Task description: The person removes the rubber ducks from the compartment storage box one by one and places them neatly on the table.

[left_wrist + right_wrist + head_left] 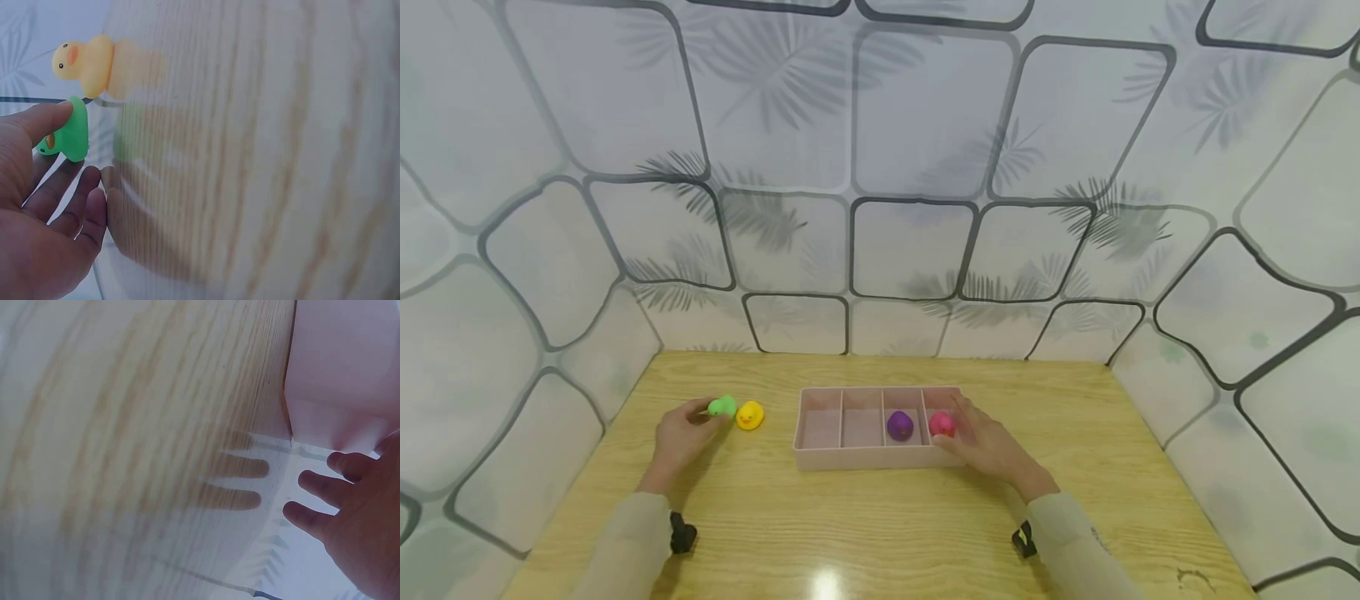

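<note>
Looks about half done: two ducks in, two out. The pink tray point(857, 459) sits on the wooden table point(850, 533), just below frame centre. Purple duck point(900, 426) is in the third compartment from frame left, pink duck point(942, 423) in the fourth, at the right end. The first two compartments point(862, 419) hold nothing.

Out of the tray: green duck point(722, 407) and yellow duck point(750, 416), lower left of frame. Left hand point(681, 439) has the green one pinched between thumb and fingers; left wrist view shows it tilted and off the tabletop. Yellow stands upright on the table just beside it, untouched.

Right hand point(992, 446) is at the tray's right end, fingers spread, thumb and index apart around pink. Can't tell if they touch duck or tray. Pink looks placed; my read, green and yellow are what's left.
</note>
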Demonstrator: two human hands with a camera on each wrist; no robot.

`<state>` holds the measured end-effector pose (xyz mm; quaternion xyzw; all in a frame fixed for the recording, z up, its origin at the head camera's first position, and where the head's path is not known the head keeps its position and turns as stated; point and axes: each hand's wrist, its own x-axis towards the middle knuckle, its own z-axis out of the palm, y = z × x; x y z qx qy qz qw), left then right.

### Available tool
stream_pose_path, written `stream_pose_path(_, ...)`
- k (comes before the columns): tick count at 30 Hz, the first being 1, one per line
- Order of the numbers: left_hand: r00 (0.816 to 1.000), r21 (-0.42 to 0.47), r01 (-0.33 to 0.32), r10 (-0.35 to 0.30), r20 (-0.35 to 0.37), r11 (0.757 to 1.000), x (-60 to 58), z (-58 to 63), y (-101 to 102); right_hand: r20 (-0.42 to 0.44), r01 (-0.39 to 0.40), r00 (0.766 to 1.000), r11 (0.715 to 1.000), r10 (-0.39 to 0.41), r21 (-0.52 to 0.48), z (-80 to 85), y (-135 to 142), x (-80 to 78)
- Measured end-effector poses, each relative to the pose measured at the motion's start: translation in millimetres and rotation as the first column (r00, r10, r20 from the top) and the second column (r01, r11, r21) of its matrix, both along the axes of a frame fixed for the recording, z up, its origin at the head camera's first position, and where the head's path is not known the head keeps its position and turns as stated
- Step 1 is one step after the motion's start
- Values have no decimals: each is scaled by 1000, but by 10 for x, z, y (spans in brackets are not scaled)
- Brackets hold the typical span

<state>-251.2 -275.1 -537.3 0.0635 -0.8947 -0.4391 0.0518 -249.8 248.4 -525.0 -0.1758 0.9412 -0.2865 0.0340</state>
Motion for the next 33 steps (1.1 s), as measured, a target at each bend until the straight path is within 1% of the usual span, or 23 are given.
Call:
stream_pose_path(7, 1000, -33, 5, -5, 14, 999, -1, 17, 6, -1, 2, 1000, 1000, -2, 6, -7, -3, -9)
stream_pose_path(12, 1000, -45, 8, -8, 7, 999, 7, 24, 14, -3, 2, 1000, 1000, -2, 5, -6, -1, -10)
stream_pose_path(18, 1000, -54, 28, -27, 17, 998, 18, 18, -2, 12, 7, 1000, 1000, -8, 12, -4, 1, -6)
stream_pose_path(26, 999, -74, 42, -40, 31, 996, 11, 3, -23, -27, -9, 1000, 1000, 8, -18, -19, 12, -18)
stream_pose_path(33, 999, -70, 43, -41, 31, 997, 4, -22, -28, -24, 2, 1000, 1000, -1, 4, -20, 14, -15)
